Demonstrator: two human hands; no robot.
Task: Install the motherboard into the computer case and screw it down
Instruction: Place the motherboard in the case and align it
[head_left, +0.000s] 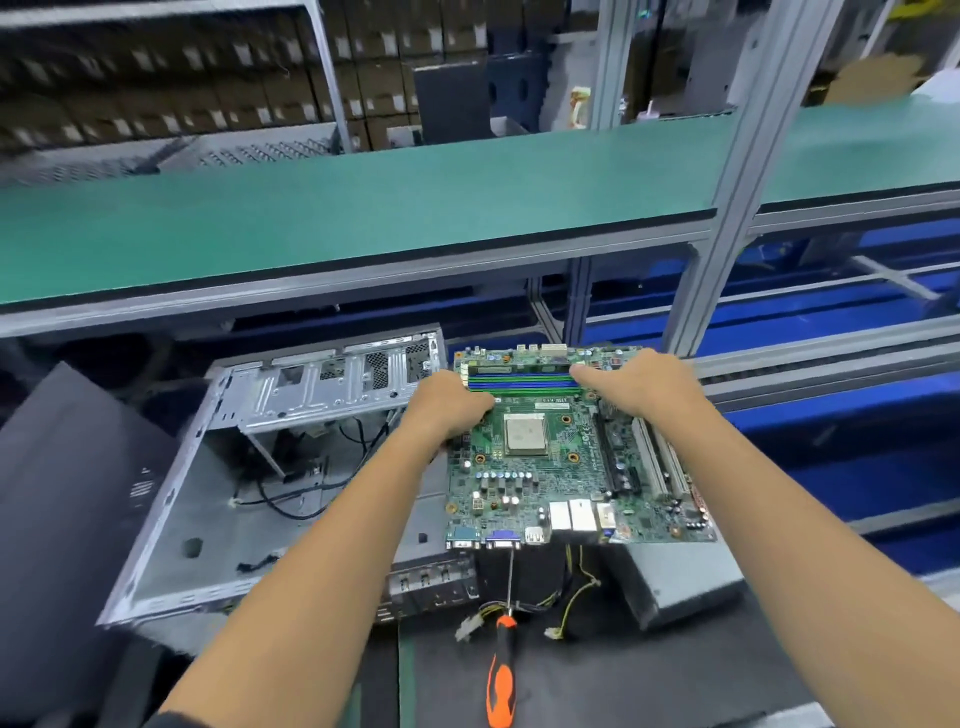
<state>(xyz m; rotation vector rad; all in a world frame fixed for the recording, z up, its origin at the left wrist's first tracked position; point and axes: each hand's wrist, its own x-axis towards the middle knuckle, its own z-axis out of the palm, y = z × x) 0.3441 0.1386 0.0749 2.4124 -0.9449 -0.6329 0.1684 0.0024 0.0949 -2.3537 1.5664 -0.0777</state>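
Observation:
A green motherboard (550, 483) with blue memory slots and a silver CPU is held level above the bench, just right of the open grey computer case (218, 519). My left hand (452, 410) grips the board's left edge, fingers curled over its top. My right hand (644, 384) grips the far right part of the board near the memory slots. The case lies on its side with loose black cables inside. An orange and black screwdriver (501, 670) lies on the bench in front of the board.
A grey power supply (680, 582) with yellow and black wires sits under the board's right side. A dark case panel (67, 519) lies at left. A green shelf (363, 218) runs overhead, and an aluminium post (727, 218) stands behind the board.

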